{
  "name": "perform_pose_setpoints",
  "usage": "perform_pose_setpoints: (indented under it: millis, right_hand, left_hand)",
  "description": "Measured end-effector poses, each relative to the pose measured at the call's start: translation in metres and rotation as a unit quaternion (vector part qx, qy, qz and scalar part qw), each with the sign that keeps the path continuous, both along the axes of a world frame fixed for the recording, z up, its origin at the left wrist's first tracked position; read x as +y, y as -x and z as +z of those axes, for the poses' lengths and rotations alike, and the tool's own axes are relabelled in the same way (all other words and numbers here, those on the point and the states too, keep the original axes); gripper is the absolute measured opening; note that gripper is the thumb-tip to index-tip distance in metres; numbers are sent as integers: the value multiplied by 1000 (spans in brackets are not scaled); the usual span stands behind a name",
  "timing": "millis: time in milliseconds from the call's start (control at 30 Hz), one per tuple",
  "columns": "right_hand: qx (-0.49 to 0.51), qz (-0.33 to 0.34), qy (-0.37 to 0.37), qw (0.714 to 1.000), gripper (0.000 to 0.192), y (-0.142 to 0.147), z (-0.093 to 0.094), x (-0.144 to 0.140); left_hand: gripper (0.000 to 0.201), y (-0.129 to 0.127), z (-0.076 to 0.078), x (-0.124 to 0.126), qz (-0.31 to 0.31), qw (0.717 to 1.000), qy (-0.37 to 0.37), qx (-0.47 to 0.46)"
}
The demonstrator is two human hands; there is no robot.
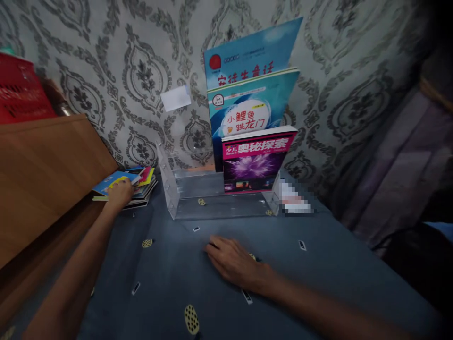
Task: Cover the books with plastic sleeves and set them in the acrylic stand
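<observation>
My left hand (120,193) reaches out to a stack of thin colourful books (139,182) lying at the far left of the blue cloth, with its fingers on the top book's near edge. My right hand (231,259) rests flat, palm down, on the blue patterned cloth (318,264) in front of a clear acrylic book stand (173,189). In the stand's right part three books stand upright in tiers: a pink and purple one (255,160) in front, a teal one (251,111) behind it, a blue one (247,56) at the back.
A brown wooden board (46,174) slants along the left, with a red crate (21,89) above it. Patterned grey wallpaper (141,71) with a white card (176,97) stuck on it backs the stand. A dark curtain (399,165) hangs at the right.
</observation>
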State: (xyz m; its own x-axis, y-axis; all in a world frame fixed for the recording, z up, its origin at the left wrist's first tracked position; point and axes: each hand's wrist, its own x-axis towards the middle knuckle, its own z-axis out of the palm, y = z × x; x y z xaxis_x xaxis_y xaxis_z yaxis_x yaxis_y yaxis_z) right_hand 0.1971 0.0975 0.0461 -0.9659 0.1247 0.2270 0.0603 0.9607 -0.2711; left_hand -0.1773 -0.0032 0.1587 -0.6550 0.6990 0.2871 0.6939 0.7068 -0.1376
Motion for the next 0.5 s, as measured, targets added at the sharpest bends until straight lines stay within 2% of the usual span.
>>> perform_pose_setpoints:
  millis: [100, 200, 400, 500]
  right_hand:
    - [-11, 4, -6, 1000, 18, 0, 0, 0]
    - [-14, 8, -7, 1000, 17, 2, 0, 1]
    - [8, 11, 3, 1000, 18, 4, -5, 3]
    - [20, 15, -3, 1000, 16, 4, -10, 4]
  left_hand:
    - [47, 1, -3, 1, 36, 999, 5, 14]
    - [47, 0, 0, -9, 44, 999, 22, 21]
    - [47, -8, 19, -45, 52, 997, 43, 38]
    - [50, -24, 15, -71, 43, 997, 44, 50]
